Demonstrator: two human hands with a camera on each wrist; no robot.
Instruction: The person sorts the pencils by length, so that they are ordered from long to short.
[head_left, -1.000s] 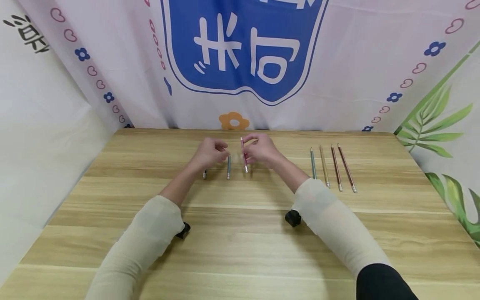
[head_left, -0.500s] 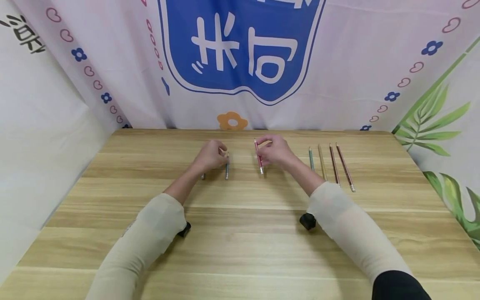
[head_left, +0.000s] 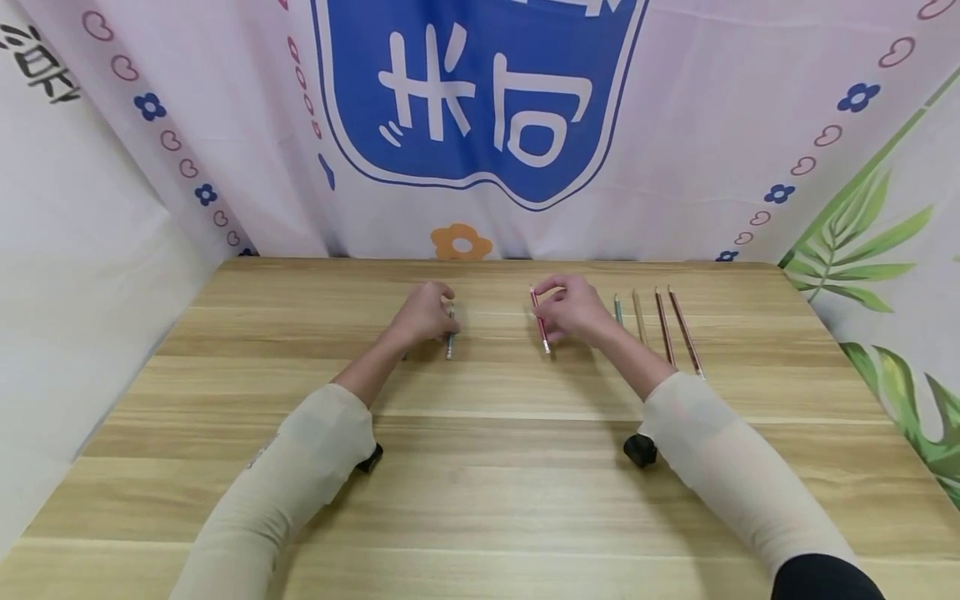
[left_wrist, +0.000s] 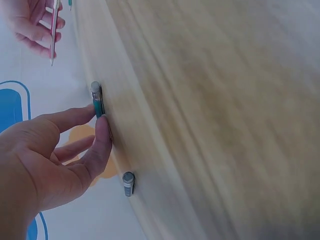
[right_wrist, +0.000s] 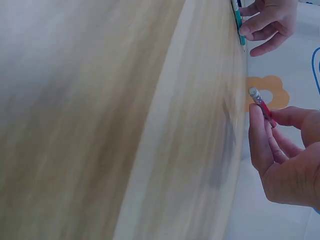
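Observation:
My right hand (head_left: 573, 310) pinches a red pencil (head_left: 543, 337) between thumb and fingertips. Its white eraser end points toward me, and in the right wrist view the pencil (right_wrist: 264, 110) is off the tabletop. On the left, my left hand (head_left: 426, 312) has its thumb and fingers on both sides of a teal pencil (head_left: 450, 346). The left wrist view shows the teal pencil (left_wrist: 97, 106) pinched close to the wood. Another pencil (left_wrist: 128, 183) lies beside that hand, mostly hidden behind it in the head view.
Right of my right hand lie a teal pencil (head_left: 618, 310), a yellow pencil (head_left: 639, 312) and two dark red pencils (head_left: 664, 325), roughly side by side. The wooden table (head_left: 480, 500) ends at a printed curtain (head_left: 675, 167) behind. My right forearm covers some pencil ends.
My right hand has carried the red pencil rightward, away from my left hand and toward the row of pencils. My left hand has closed its fingers on the teal pencil, which stays about in place.

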